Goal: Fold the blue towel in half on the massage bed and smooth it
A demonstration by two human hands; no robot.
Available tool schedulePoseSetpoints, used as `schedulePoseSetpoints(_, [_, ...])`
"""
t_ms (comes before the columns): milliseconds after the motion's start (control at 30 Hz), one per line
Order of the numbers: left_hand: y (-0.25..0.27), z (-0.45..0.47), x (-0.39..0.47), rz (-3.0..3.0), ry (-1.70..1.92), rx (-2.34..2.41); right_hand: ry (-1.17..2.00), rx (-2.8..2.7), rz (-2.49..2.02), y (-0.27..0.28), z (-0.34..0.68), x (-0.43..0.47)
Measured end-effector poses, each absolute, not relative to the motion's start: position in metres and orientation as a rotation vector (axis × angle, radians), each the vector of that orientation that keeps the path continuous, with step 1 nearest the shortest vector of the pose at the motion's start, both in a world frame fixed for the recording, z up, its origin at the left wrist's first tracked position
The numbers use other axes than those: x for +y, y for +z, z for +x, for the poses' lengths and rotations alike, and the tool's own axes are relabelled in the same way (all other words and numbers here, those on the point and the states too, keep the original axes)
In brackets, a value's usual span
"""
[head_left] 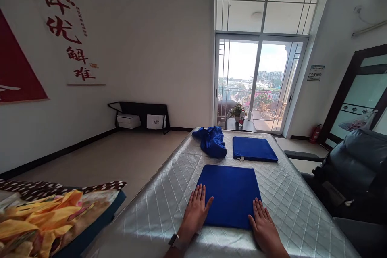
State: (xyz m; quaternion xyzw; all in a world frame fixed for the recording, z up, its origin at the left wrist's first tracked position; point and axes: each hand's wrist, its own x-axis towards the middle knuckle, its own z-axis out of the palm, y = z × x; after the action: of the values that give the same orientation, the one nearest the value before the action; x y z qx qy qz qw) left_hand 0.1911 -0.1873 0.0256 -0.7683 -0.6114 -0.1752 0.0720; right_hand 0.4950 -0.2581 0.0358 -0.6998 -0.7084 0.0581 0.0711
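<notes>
Lying smooth, rectangular blue cloth (230, 194), left fingers (198, 194) and right fingers (260, 211) outstretched, released

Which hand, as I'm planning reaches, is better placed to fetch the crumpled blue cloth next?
Probably the left hand: the crumpled blue cloth lies almost straight ahead of it, while the right hand rests farther off, at the right edge of the nearer folded blue cloth.

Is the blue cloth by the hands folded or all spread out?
Folded: the blue cloth lies in a flat, neat rectangle, left hand and right hand at its sides.
</notes>
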Motion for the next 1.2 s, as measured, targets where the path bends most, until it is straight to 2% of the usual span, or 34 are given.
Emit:
schedulePoseSetpoints(100, [0.040,0.241,-0.201,-2.536,-0.535,-1.721,0.229,-2.110,-2.115,0.037,0.493,-0.261])
schedulePoseSetpoints(233, [0.049,0.317,-0.227,-2.897,-0.578,-1.342,0.199,-2.142,-2.132,0.039,0.492,-0.260])
schedulePoseSetpoints(333, [0.044,0.342,-0.236,-2.954,-0.562,-1.328,0.146,-2.181,-2.124,0.036,0.493,-0.260])
schedulePoseSetpoints(433, [0.036,0.325,-0.232,-2.878,-0.534,-1.428,0.117,-2.155,-2.103,0.034,0.494,-0.260])
schedulePoseSetpoints(633, [0.023,0.222,-0.218,-2.477,-0.432,-1.933,0.121,-2.119,-2.090,0.030,0.495,-0.259])
schedulePoseSetpoints(767, [0.017,0.174,-0.219,-2.297,-0.427,-2.062,0.118,-2.124,-2.113,0.030,0.494,-0.257])
schedulePoseSetpoints(1200, [0.030,0.176,-0.231,-2.252,-0.582,-2.070,0.125,-2.109,-2.095,0.052,0.500,-0.249])
